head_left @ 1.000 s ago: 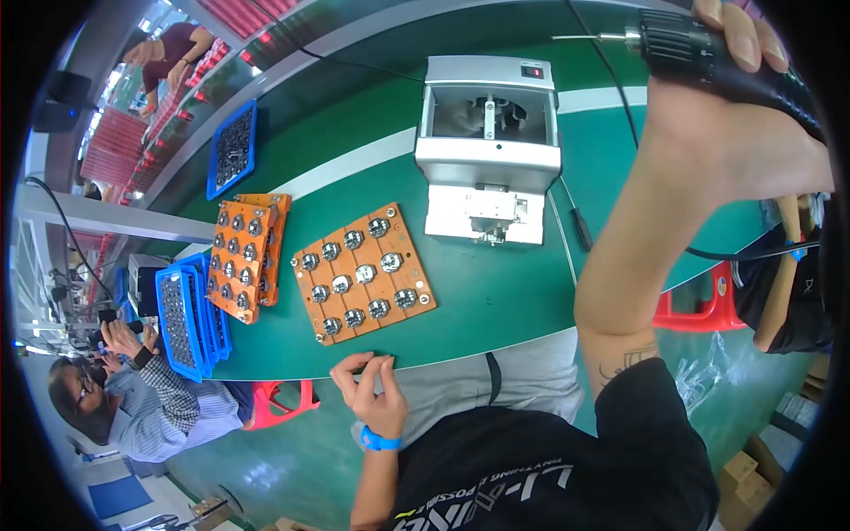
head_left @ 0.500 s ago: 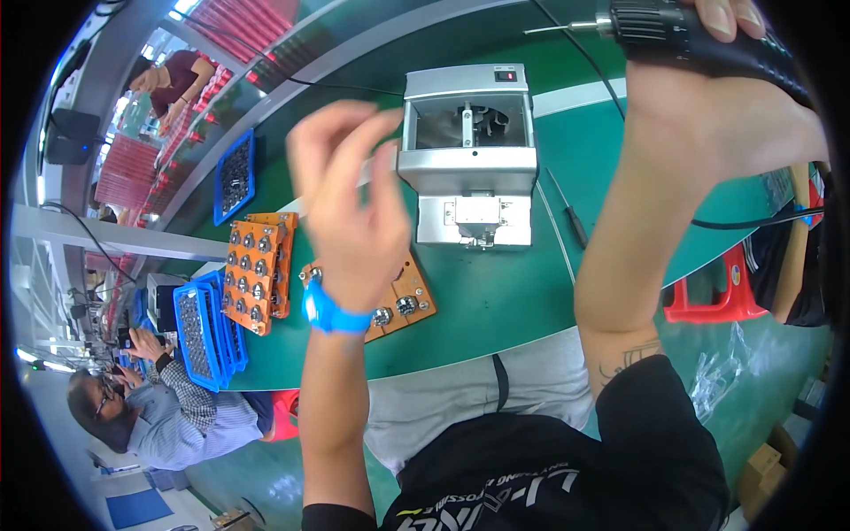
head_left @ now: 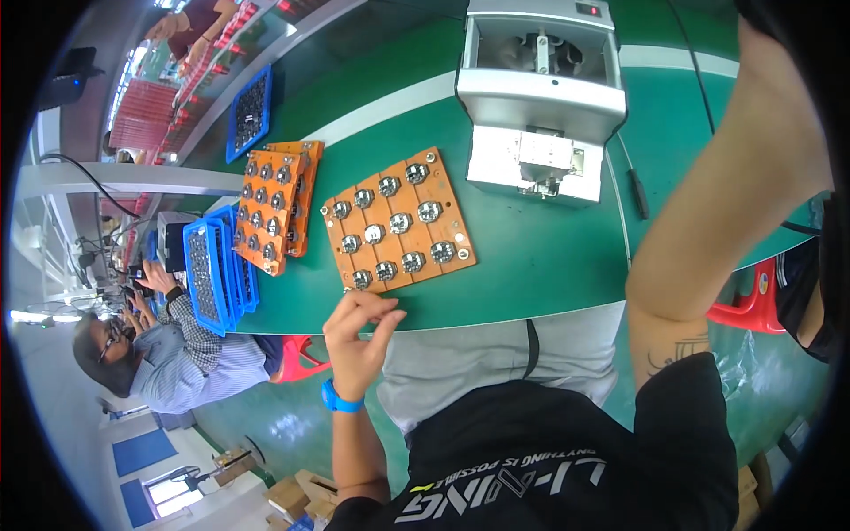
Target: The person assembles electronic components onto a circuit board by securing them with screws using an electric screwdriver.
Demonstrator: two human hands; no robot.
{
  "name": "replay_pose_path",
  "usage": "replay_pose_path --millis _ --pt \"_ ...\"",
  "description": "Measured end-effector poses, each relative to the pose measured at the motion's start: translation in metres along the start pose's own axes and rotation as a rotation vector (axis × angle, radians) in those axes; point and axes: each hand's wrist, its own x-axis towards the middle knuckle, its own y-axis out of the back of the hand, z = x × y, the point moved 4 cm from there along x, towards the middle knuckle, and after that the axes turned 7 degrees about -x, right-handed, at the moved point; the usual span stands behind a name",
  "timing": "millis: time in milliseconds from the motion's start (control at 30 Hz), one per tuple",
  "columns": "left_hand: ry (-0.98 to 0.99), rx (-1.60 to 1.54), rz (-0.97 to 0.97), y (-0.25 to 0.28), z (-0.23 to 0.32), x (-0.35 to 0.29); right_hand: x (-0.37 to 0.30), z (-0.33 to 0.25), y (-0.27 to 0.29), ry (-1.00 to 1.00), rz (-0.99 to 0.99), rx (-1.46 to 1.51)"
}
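My left hand (head_left: 356, 334), with a blue band on its wrist, is at the table's front edge, palm up. Its fingers are loosely curled and the thumb stands apart from them, with nothing visible between. Just beyond its fingertips, an orange plate (head_left: 387, 250) lies flat, carrying rows of small round metal parts (head_left: 400, 222). Toward the upper right corner rises my right forearm (head_left: 735, 177); its hand is outside the picture. A silver screw feeder (head_left: 542, 99) with a windowed top stands at the back, right of the plate.
Two more loaded orange plates (head_left: 266, 208) lean together at left. Blue trays of small dark parts (head_left: 205, 274) stack beside them; another blue tray (head_left: 250, 113) sits farther back. A black-handled screwdriver (head_left: 638, 195) lies right of the feeder. One person (head_left: 190, 354) sits at left.
My left hand has come down from above the orange plate to the table's front edge, uncovering the plate. My right hand, which held a black power screwdriver, has left the picture. The view has shifted.
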Motion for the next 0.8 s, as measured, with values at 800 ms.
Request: replay_pose_path --millis 800 --pt "-0.677 0.153 -0.049 -0.082 0.145 0.107 -0.251 0.055 -0.57 0.019 -0.11 -0.103"
